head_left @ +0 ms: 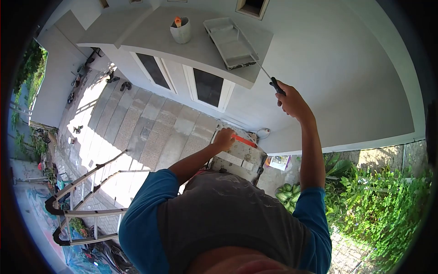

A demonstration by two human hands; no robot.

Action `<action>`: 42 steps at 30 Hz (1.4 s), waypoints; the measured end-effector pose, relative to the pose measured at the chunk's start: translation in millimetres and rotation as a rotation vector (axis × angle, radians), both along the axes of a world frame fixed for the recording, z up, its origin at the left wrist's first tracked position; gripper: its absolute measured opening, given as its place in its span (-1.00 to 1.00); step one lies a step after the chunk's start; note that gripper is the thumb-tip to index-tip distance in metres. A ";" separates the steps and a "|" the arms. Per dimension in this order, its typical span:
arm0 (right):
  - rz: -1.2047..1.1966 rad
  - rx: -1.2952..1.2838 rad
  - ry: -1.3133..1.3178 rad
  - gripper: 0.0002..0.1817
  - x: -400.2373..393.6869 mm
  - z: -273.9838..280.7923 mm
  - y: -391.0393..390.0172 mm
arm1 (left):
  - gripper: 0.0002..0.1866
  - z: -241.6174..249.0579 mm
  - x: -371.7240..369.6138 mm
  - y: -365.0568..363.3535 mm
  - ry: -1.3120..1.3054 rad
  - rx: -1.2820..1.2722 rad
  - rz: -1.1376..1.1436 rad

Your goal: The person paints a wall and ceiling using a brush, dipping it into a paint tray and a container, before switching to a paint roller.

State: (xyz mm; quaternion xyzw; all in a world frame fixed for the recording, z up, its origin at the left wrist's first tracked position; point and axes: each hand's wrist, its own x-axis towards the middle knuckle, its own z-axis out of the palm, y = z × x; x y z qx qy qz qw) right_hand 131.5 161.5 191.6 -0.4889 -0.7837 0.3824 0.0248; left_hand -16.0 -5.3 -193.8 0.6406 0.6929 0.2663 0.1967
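Black-handled tool [276,86] is sitting just off the right end of the ledge [150,32], its thin metal rod slanting up to the paint tray [237,48]. Right hand [292,101] is gripping the handle, fingers curled closed around it. Where the rod ends, cannot tell. Tray is lying on the ledge near its right end, pale paint inside. White pot [181,34] is standing left of the tray, orange-topped item [178,21] poking out. Below the ledge, left hand [224,139] is closing its fingers on a red bar [245,141]. Two windows [209,86] are showing under the ledge; ladder [80,213] is standing well left and below, plants [365,205] growing lower right.
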 end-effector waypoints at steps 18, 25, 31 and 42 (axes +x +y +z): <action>-0.014 -0.005 0.009 -0.45 6.1 1.6 -10.8 | -0.87 -4.2 -6.5 -0.6 -0.039 0.236 -0.052; 0.020 0.056 -0.019 -0.60 -24.1 12.5 -0.4 | -0.86 -2.3 -7.2 -0.1 -0.071 0.232 -0.035; 0.042 0.060 -0.004 -0.61 -34.4 7.6 6.5 | -0.86 0.4 -5.5 -0.3 -0.072 0.230 -0.029; -0.007 0.040 0.017 -0.50 6.7 8.6 -20.3 | -0.85 1.6 -7.5 -0.7 -0.064 0.234 -0.038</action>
